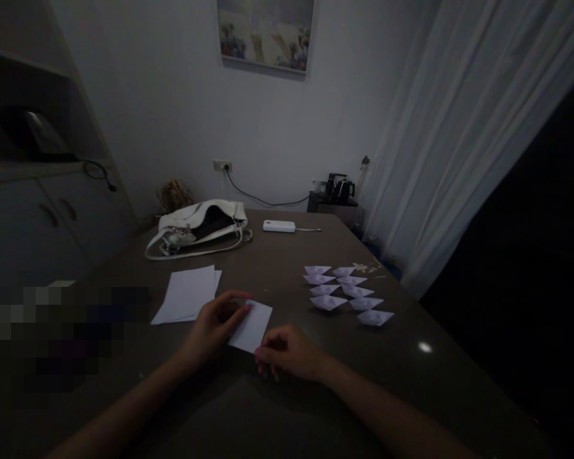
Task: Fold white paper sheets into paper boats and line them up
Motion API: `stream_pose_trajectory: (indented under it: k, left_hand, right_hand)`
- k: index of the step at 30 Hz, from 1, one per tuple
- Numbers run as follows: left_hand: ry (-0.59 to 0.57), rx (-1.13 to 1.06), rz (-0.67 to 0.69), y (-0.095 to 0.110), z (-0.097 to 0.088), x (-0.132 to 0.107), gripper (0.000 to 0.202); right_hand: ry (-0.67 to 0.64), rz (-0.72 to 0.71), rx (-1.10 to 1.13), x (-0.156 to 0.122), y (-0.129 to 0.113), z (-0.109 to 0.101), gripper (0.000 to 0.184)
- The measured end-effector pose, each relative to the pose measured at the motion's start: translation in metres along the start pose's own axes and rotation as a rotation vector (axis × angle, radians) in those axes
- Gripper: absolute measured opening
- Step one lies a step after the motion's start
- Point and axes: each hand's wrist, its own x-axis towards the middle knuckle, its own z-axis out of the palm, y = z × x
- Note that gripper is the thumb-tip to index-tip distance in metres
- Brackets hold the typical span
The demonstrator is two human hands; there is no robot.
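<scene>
A small white piece of paper [254, 325], apparently folded, is between my two hands over the table. My left hand [215, 322] has its thumb on the paper's left side, with the index finger curled over the upper edge. Bent fingers of my right hand [289, 352] pinch the lower right corner. Left of the paper lies a stack of white sheets [189, 293], its edges slightly uneven. To the right, several folded paper boats [328, 302] stand in two rough columns.
A white handbag [201, 226] sits open at the back left of the dark table [277, 261]. Near the far edge lies a white power bank [278, 226] with a short cable. Small pale scraps [363, 268] lie beyond the boats. A sheer curtain [425, 127] hangs at right.
</scene>
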Motion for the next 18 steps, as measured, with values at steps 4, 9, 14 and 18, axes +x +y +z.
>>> stream_pose_trajectory:
  k: [4, 9, 14, 18]
  left_hand:
    - [0.009, 0.011, 0.007, -0.005, -0.001, 0.001, 0.032]
    - [0.027, -0.009, 0.009, -0.009, 0.000, 0.002, 0.030]
    - [0.022, -0.008, 0.030, -0.012, 0.000, 0.002, 0.027]
    - [-0.004, 0.062, 0.091, -0.013, 0.000, 0.003, 0.021]
  right_hand:
    - [0.027, -0.009, -0.006, 0.000, 0.000, 0.001, 0.031]
    - [0.015, -0.023, -0.034, 0.000, 0.001, 0.000, 0.034]
    - [0.006, -0.031, -0.045, 0.000, 0.001, 0.000, 0.036]
    - [0.016, -0.009, -0.077, 0.000, 0.003, 0.000, 0.036]
